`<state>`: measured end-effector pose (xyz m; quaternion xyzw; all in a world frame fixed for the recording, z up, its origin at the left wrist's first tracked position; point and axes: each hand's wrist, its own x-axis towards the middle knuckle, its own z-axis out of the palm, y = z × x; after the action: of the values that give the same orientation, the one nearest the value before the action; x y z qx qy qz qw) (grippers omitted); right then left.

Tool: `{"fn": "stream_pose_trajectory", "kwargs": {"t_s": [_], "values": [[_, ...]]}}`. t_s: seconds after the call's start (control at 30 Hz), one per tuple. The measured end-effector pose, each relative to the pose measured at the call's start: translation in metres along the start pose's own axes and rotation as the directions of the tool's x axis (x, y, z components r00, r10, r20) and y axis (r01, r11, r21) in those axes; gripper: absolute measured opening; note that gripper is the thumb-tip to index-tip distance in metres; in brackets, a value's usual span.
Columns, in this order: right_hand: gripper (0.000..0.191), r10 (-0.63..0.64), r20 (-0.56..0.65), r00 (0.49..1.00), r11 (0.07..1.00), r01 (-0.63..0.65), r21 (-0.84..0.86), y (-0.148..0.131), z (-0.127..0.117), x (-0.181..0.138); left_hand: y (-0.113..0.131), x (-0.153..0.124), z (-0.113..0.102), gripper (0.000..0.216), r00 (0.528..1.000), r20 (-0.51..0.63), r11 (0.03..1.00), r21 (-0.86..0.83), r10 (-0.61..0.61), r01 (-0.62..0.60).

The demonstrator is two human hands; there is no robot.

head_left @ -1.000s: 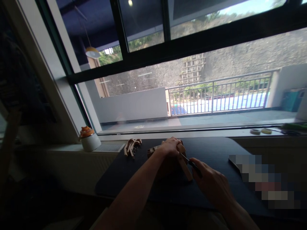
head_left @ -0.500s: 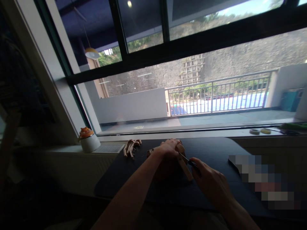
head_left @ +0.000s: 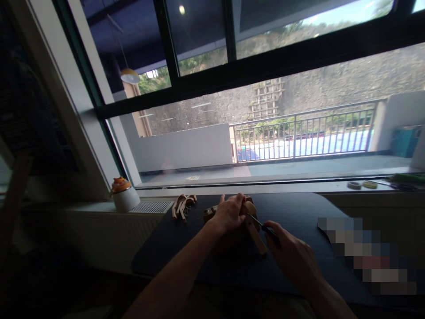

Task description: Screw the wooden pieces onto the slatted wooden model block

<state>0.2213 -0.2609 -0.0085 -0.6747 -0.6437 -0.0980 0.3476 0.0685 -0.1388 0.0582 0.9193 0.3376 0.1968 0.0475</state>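
Note:
A wooden assembly (head_left: pixel 249 207) with a rounded light part and dark patches at its left sits on the dark table. My left hand (head_left: pixel 229 213) is closed over its top and hides much of it. One straight wooden strip (head_left: pixel 257 239) slants from the assembly toward me. In my right hand (head_left: pixel 290 248) is a screwdriver (head_left: pixel 272 234), its dark handle wrapped by the fingers. The thin metal shaft points up and left to the joint by the strip's upper end, close to my left fingers. Whether the tip sits in a screw is too small to tell.
Several curved wooden pieces (head_left: pixel 182 206) lie at the table's (head_left: pixel 299 208) back left, with small metal screws (head_left: pixel 188 212) beside them. A white pot with an orange top (head_left: pixel 123 195) stands on the sill. Tape rolls (head_left: pixel 354 185) rest farther right, and a blurred-out patch covers the right edge.
My left hand has shifted slightly toward me on the assembly, with its fingers more raised. The right hand and screwdriver are nearly where they were; the view has tilted a little.

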Motion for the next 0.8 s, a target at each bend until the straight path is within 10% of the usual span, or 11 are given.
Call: {"fn": "stream_pose_trajectory", "kwargs": {"t_s": [0.37,0.8], "values": [[0.024,-0.005,-0.026,1.0,1.0,0.005,-0.005,-0.002,0.005,0.0,0.003,-0.024,0.031,0.017,0.964,-0.253,0.96,0.281,0.081,-0.007],[0.018,0.033,0.026,0.999,0.999,-0.034,0.033,-0.003,-0.001,0.008,0.009,-0.014,0.048,0.014,0.883,-0.469,0.974,0.211,0.026,0.083]]}}
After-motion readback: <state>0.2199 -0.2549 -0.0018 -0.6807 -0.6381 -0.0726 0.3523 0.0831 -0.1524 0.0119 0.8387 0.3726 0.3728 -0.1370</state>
